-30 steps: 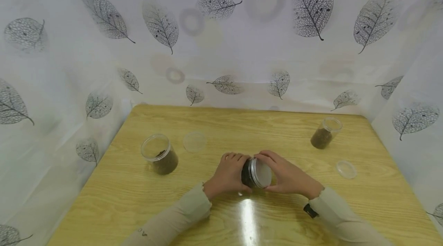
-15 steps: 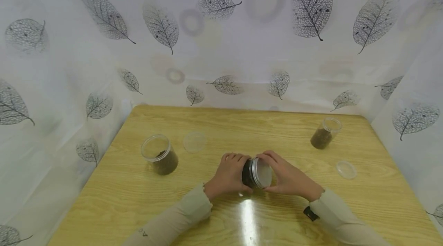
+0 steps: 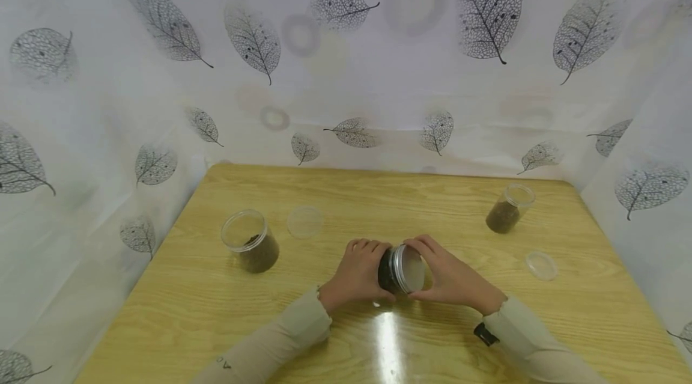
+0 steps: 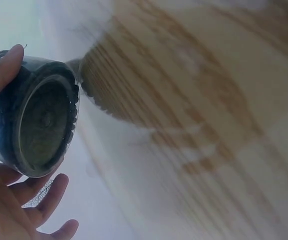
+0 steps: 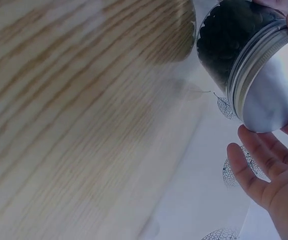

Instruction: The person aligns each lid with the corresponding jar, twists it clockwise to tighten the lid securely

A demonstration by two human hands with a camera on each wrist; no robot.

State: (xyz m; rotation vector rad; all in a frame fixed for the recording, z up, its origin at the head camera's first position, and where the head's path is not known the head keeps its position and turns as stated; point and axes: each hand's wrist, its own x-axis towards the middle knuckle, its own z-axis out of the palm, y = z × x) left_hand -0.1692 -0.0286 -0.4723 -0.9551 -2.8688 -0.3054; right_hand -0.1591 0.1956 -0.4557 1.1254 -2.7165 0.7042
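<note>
A clear jar of dark pieces (image 3: 387,271), topped by a silver metal lid (image 3: 412,270), is held tilted on its side over the table. My left hand (image 3: 357,273) grips the jar's body, thumb on one side and fingers on the other; the left wrist view shows the jar's round base (image 4: 45,125). On the lid's rim are the thumb and fingers of my right hand (image 3: 451,273). In the right wrist view the lid (image 5: 273,90) sits on the jar (image 5: 233,37), some fingers standing off it.
An open jar of dark brown contents (image 3: 258,252) stands at the left, with a clear lid (image 3: 305,222) behind and right of it. At the right are a smaller open jar (image 3: 503,216) and another clear lid (image 3: 541,265). Patterned sheeting (image 3: 346,83) borders the wooden table (image 3: 389,192).
The right hand's fingers have shifted slightly along the lid's rim. The jar and left hand have barely moved.
</note>
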